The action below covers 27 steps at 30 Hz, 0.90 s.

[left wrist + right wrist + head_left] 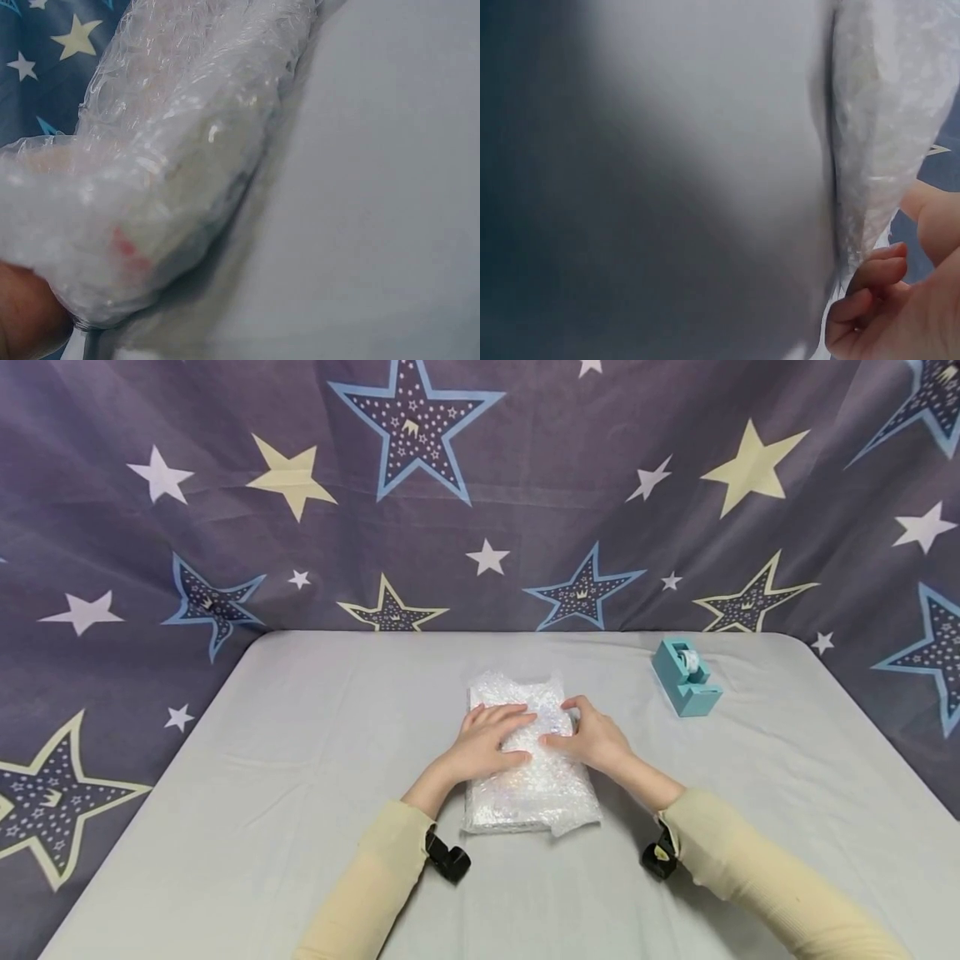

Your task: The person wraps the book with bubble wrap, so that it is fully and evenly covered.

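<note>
A flat rectangular package in bubble wrap [525,797] lies on the table in the head view, its contents blurred by the plastic. My left hand [491,743] rests on its top left part with the fingers spread and fairly straight. At the right edge, my right hand [592,737] holds the wrap, thumb on top and fingers bent along the side. The left wrist view shows the puffy side of the bubble wrap [202,172], with a red patch showing through. In the right wrist view, curled fingers [877,274] lie against the package's edge.
A teal tape dispenser [686,685] with a roll in it stands at the back right of the table. A pale cloth [322,727] covers the tabletop. Behind it hangs a dark curtain [525,468] printed with stars.
</note>
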Motion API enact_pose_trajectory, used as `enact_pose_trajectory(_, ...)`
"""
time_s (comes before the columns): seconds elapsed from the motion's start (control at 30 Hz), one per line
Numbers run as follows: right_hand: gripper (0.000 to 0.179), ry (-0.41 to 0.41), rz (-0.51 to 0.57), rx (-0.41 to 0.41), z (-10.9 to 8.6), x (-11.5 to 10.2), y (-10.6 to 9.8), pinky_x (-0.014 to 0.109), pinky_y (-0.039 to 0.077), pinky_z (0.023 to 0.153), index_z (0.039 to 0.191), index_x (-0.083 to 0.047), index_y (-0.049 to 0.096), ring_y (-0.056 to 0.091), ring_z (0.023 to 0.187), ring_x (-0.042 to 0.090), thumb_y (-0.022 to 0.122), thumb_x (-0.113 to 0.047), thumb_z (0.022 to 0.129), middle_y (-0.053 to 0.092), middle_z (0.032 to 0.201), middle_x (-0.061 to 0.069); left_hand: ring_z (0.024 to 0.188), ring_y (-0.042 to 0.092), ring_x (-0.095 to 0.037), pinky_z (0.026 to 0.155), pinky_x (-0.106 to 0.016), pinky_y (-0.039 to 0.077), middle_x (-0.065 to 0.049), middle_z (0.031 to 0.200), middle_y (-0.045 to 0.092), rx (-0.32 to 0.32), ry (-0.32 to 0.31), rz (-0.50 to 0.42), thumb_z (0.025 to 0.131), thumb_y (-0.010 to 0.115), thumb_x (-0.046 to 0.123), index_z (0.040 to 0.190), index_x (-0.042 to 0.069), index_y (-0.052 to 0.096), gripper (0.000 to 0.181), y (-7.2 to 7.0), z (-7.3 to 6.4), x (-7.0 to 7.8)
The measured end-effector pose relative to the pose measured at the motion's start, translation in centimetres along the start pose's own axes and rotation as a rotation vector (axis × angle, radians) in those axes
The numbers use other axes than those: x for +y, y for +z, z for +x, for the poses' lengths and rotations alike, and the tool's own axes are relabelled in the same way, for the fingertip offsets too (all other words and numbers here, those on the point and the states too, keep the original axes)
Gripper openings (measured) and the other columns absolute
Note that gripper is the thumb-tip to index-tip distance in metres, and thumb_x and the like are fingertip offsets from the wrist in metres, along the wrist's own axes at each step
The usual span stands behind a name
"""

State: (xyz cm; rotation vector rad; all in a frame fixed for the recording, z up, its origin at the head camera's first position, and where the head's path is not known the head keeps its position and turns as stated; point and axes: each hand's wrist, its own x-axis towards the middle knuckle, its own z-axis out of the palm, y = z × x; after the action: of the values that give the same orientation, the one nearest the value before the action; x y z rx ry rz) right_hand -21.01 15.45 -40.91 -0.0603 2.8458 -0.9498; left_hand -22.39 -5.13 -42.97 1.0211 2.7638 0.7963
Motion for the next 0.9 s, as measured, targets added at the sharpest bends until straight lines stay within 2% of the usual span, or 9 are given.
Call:
enact_pose_trajectory(0.3,0.063,-0.044,0.191,-0.091,0.1,1.2,-0.1,0.025,0.037,0.053,0.127,-0.003,0.039,0.042,0.059,0.014,0.069,-0.031,0.079,0.047,0.068,0.003,0.135,0.024,-0.024,0.110,-0.052,0.002,-0.002,0.147,0.029,-0.013,0.017,0.008,0.087,0.055,0.039,0.141,0.022,0.034,0.060,0.4,-0.2,-0.1)
enact_pose_trajectory(0.47,0.060,-0.049,0.312,-0.159,0.3,1.7,-0.5,0.025,0.036,0.057,0.130,-0.003,0.037,0.040,0.060,0.013,0.068,-0.021,0.081,0.044,0.067,0.001,0.135,0.023,-0.025,0.110,-0.054,0.003,-0.004,0.147,0.030,0.003,0.040,-0.001,0.087,0.056,0.039,0.135,0.026,0.044,0.051,0.4,-0.2,-0.3)
enact_pose_trajectory(0.57,0.059,-0.032,0.342,-0.190,0.4,1.8,-0.7,0.025,0.035,0.057,0.132,-0.003,0.036,0.039,0.060,0.012,0.066,-0.017,0.083,0.043,0.067,0.001,0.135,0.023,-0.026,0.109,-0.054,0.003,-0.004,0.147,0.029,-0.008,0.045,0.018,0.088,0.054,0.040,0.132,0.028,0.048,0.046,0.3,-0.2,-0.3)
enact_pose_trajectory(0.77,0.060,-0.016,0.369,-0.220,0.3,1.7,-1.0,0.023,0.035,0.054,0.134,-0.003,0.034,0.038,0.059,0.011,0.064,-0.012,0.083,0.044,0.068,0.000,0.137,0.018,-0.027,0.110,-0.053,0.000,-0.003,0.150,0.022,-0.075,0.040,0.107,0.093,0.043,0.043,0.137,0.030,0.040,0.046,0.0,-0.5,0.0)
enact_pose_trajectory(0.9,0.061,-0.011,0.370,-0.227,0.3,1.6,-1.1,0.023,0.035,0.053,0.135,-0.004,0.033,0.038,0.058,0.011,0.064,-0.012,0.083,0.043,0.068,0.000,0.137,0.017,-0.027,0.110,-0.053,-0.001,-0.002,0.151,0.020,-0.086,0.045,0.129,0.094,0.040,0.043,0.138,0.031,0.038,0.045,-0.1,-0.6,0.1)
